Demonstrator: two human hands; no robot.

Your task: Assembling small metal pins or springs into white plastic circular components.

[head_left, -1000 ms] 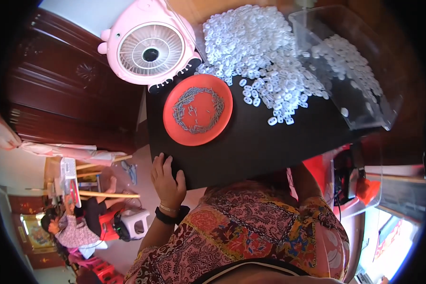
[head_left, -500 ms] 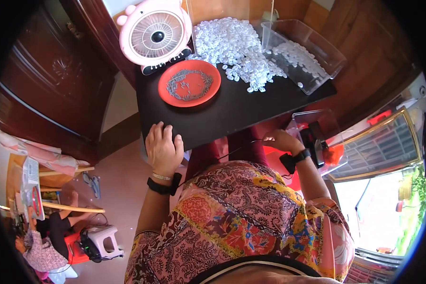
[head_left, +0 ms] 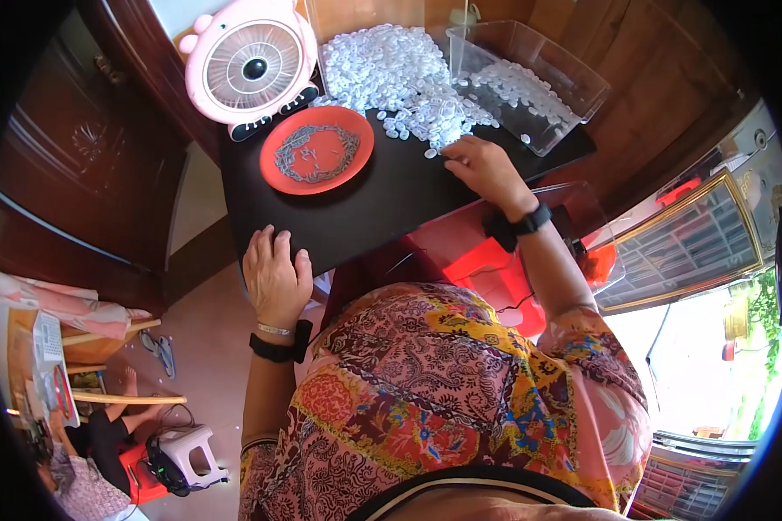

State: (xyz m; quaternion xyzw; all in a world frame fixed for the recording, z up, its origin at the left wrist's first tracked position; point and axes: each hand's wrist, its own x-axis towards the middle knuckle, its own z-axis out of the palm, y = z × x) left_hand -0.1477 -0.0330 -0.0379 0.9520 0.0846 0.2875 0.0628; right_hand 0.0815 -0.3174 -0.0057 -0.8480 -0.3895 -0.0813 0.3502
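Observation:
My left hand point(head_left: 277, 276) lies on the near left edge of the black table point(head_left: 382, 204), palm down with the fingers stretched out. It holds nothing. Further right, my right hand point(head_left: 488, 176) reaches over the table with bent fingers slightly apart, at the near edge of a heap of small whitish oval plastic pieces point(head_left: 387, 69). Whether a fingertip touches a piece is hard to see. Left of the heap is a red plate point(head_left: 321, 178), with thin grey slivers, apparently metal, spread in a ring on it.
A pink animal-shaped fan point(head_left: 255, 68) stands at the back left. At the back right, a clear plastic bin point(head_left: 582, 82) contains more oval pieces. Below the table's right side are a clear box point(head_left: 613, 227) and a red stool point(head_left: 487, 265). Another person point(head_left: 96, 473) sits far left.
My right hand has risen from beside my lap to the near edge of the heap. My left hand stays on the table edge. The whole view has shifted slightly.

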